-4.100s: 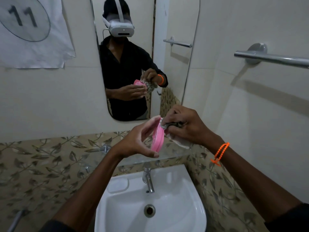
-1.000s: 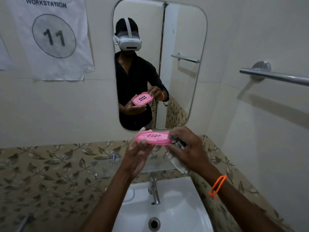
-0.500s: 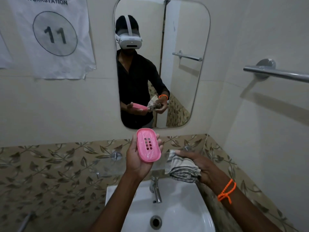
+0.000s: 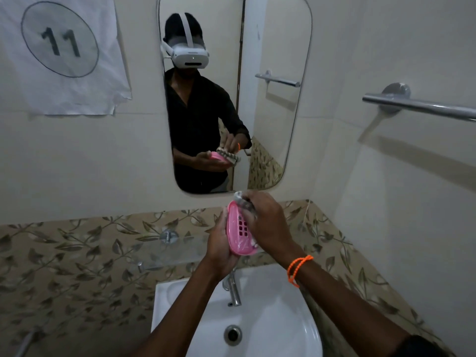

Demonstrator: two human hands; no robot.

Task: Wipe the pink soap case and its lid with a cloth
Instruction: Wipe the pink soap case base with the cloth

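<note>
Left fingers (image 4: 223,219) curled around the oval pink plastic soap case (image 4: 239,231), held upright above the white sink (image 4: 296,318). Right hand (image 4: 268,225) bent over, pressing a grey striped cloth (image 4: 242,198) against its top. Both arms stretched forward.

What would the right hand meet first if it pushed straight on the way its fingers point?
The right hand, clutching the grey cloth, points left into the pink slotted plastic soap case; cloth already seems pressed there. Behind the case is the left hand. Depth is uncertain.

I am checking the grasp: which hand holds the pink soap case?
The left hand cradles the pink soap case; the right hand, with the orange wristband, presses the cloth.
</note>
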